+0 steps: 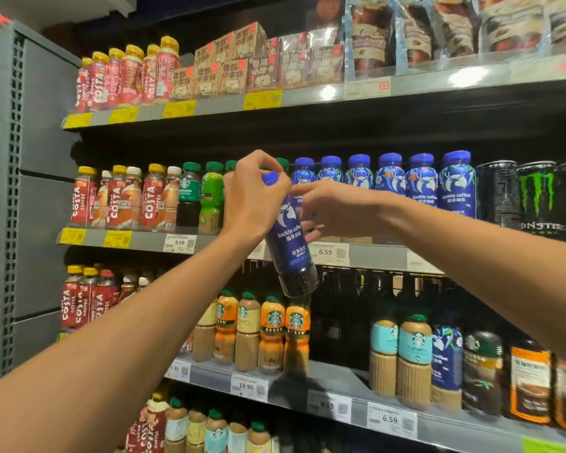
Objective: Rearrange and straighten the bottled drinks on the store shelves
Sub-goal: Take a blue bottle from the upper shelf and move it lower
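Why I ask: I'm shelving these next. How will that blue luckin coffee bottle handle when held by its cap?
The blue luckin bottle looks full of dark liquid, so probably heavy for its size. Gripped by the left hand near the cap, it hangs tilted and may swing. Its glossy sleeve looks slippery, and the tall narrow shape could tip when set down.

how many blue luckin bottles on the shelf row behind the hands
6 show clearly, side by side left of the black cans. More may hide behind the hands.
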Tool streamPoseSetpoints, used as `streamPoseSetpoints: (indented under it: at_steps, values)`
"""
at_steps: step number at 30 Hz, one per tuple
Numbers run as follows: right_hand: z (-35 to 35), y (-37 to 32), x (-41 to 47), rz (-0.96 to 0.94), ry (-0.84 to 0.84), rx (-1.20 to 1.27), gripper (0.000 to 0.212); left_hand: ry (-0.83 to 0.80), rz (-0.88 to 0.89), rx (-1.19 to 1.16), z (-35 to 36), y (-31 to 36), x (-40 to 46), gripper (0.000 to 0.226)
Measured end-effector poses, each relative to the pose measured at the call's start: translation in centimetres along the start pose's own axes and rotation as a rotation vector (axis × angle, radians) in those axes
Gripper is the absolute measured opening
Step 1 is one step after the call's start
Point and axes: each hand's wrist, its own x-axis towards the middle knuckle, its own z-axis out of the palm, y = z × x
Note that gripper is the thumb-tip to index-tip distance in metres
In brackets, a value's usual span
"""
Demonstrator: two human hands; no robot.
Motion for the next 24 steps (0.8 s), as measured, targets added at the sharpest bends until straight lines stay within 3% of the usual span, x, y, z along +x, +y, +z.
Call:
streamPoseSetpoints:
  at_steps: [2, 5, 7, 9, 11, 14, 24]
  values:
    - [-0.4, -0.2, -0.5, -0.042, 0.019, -0.105, 0.047, -0.007, 0.009, 0.029, 1.0, 0.0, 0.3, 0.008]
    - [-0.3, 0.0, -0.7, -0.12, 0.273, -0.347, 0.061, -0.047, -0.069, -0.053, 3.1, -0.2, 0.7, 0.016]
    - [-0.6, 0.3, -1.2, -0.138, 0.381, -0.315, 0.065, -0.097, -0.232, -0.233, 4.5, -0.3, 1.1, 0.021]
    - [-1.1, 0.5, -1.5, -0.158, 0.488, -0.268, 0.069, -0.036, -0.425, -0.358, 5.7, -0.9, 1.7, 0.025]
    - [-1.7, 0.4, -1.4, -0.209, 0.594, -0.321, 0.069, 0.021, -0.511, -0.213, 6.6, -2.2, 2.1, 0.024]
    - [-2.6, 0.0, -1.1, -0.295, 0.75, -0.44, 0.066, -0.036, -0.497, 0.047, 7.6, -4.3, 1.5, 0.039]
    - [-4.3, -1.4, 0.6, -0.489, 0.957, -0.427, 0.062, -0.035, -0.369, 0.359, 9.9, -6.3, 3.7, 0.063]
